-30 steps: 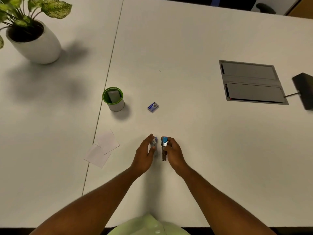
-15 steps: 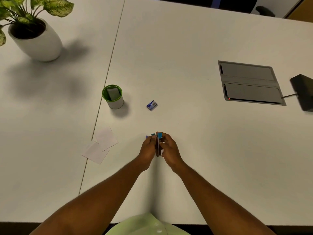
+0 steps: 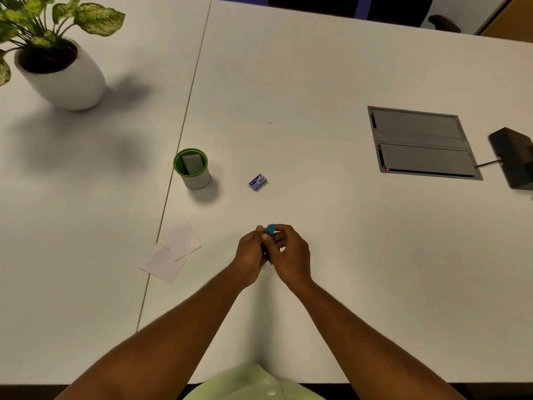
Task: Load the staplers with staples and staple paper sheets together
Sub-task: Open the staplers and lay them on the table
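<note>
Blue-tipped stapler (image 3: 270, 230) sits clamped between both hands above the near surface (image 3: 346, 255), left hand (image 3: 250, 254) and right hand (image 3: 290, 255) each curled around it. Staple box (image 3: 258, 182) lies farther off, paper sheets (image 3: 173, 251) to the left.

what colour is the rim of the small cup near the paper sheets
Green, on a white round cup; head view.

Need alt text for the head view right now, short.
Both hands, left hand and right hand, grip a small blue stapler above the white table. Beyond lie a staple box, a green-rimmed cup and two paper sheets.
</note>
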